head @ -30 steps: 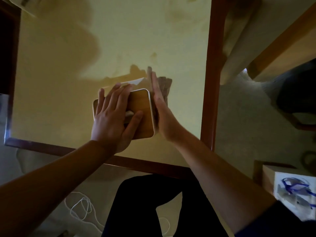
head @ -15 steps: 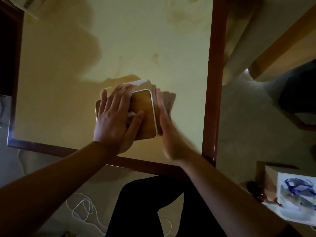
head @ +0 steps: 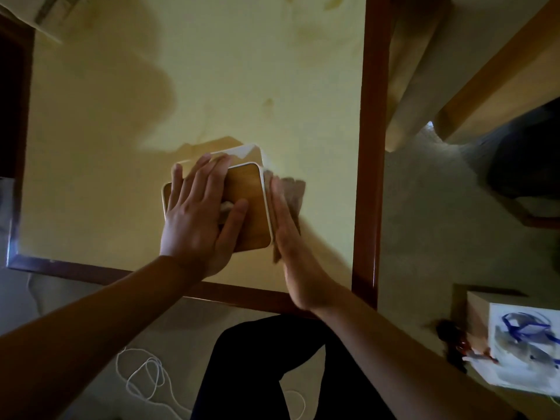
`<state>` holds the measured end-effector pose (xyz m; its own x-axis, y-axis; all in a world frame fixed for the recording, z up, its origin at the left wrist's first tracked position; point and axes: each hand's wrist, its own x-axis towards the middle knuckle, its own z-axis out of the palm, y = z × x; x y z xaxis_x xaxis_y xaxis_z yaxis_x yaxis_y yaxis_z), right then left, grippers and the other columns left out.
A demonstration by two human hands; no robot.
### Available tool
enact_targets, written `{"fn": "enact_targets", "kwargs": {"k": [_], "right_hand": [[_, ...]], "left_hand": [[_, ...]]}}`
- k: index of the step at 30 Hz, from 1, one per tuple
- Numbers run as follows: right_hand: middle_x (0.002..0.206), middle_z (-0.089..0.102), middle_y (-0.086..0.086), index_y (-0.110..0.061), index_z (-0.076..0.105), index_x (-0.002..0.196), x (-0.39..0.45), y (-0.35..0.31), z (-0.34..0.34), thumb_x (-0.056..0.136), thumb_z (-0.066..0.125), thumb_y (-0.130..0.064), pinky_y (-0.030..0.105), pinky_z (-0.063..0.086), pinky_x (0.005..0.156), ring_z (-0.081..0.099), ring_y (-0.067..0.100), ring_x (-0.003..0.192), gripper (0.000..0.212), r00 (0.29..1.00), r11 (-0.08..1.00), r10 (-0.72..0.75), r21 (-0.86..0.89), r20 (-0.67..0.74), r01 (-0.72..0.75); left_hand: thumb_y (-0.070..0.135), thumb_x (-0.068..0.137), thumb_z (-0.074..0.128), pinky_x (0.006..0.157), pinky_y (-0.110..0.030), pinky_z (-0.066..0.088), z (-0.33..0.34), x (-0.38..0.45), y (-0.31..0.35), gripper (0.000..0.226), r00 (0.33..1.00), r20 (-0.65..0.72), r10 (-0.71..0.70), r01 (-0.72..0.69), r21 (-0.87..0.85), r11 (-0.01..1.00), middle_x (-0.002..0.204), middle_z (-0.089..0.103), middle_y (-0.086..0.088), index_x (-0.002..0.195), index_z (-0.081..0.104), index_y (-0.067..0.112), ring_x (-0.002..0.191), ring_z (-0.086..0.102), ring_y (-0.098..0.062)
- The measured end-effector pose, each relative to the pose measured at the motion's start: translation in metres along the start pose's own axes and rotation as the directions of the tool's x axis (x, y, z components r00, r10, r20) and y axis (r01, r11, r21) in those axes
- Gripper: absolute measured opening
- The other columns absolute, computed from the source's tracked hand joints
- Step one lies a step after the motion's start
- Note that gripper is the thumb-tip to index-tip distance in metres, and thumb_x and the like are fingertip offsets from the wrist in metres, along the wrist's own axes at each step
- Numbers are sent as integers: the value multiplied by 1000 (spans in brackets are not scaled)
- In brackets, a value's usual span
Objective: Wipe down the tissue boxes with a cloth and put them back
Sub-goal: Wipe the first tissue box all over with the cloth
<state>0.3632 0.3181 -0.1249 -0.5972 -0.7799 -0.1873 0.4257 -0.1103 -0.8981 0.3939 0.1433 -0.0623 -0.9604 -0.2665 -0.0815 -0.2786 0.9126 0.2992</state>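
Observation:
A white tissue box with a wooden lid (head: 247, 204) stands near the front of the yellow table (head: 121, 147). My left hand (head: 200, 216) lies flat on the lid with straight fingers, covering most of the slot where a bit of tissue shows. My right hand (head: 288, 234) is held flat and upright against the box's right side, pressing a grey-brown cloth (head: 292, 192) to that wall. The cloth sticks out past my fingertips and below my palm.
The table's red-brown wooden frame (head: 368, 177) runs along the right and front edges. A box with a blue drawing (head: 524, 350) sits on the floor at the right. A white cord (head: 145, 380) lies on the floor by my dark-trousered legs.
My right hand slid the cloth back toward me along the box's right side and then forward again. The left hand stayed flat on the lid.

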Motion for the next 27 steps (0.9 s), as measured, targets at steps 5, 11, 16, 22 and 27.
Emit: {"fn": "enact_targets", "kwargs": {"k": [5,11,16,22,27], "right_hand": [[176,-7,-15,-48,-5,165,-32,7,10,98,23,-82,68,5,127,-5,19,164,80,1000,995,21,-100,5,-21],[177,-11,-5,-20,-6,169,27,0,-7,102,19,-76,59,3,131,-12,15,163,91,998,983,-60,-176,-14,57],[177,-7,-8,-30,0,168,99,-15,-24,97,18,-83,57,2,132,-9,10,162,91,997,977,-67,-204,-25,60],[178,-5,-6,-30,0,168,82,-14,-19,101,18,-75,59,2,131,-8,12,163,82,989,965,-147,-218,-3,143],[177,-7,-4,-19,-2,168,2,2,0,104,23,-72,60,4,131,-9,17,163,88,995,988,-97,-118,6,97]], "left_hand": [[53,103,33,128,-56,6,1,0,-1,66,1000,0,-5,5,-4,1000,161,40,-5,157,35,15,157,22,-22],[53,104,33,128,-56,6,-1,1,0,66,1000,-4,-1,1,-1,1000,160,42,-5,157,35,15,156,23,-22],[54,104,32,127,-57,8,0,0,0,66,1000,-5,-3,3,8,1000,160,42,-5,157,36,14,156,24,-22],[54,104,31,128,-55,6,0,-1,0,66,1000,-6,4,-4,9,1000,161,41,-4,157,35,15,156,24,-22],[54,105,30,128,-56,7,0,-1,-1,67,1000,-2,4,-4,12,1000,161,40,-5,158,34,14,157,22,-22]]}}
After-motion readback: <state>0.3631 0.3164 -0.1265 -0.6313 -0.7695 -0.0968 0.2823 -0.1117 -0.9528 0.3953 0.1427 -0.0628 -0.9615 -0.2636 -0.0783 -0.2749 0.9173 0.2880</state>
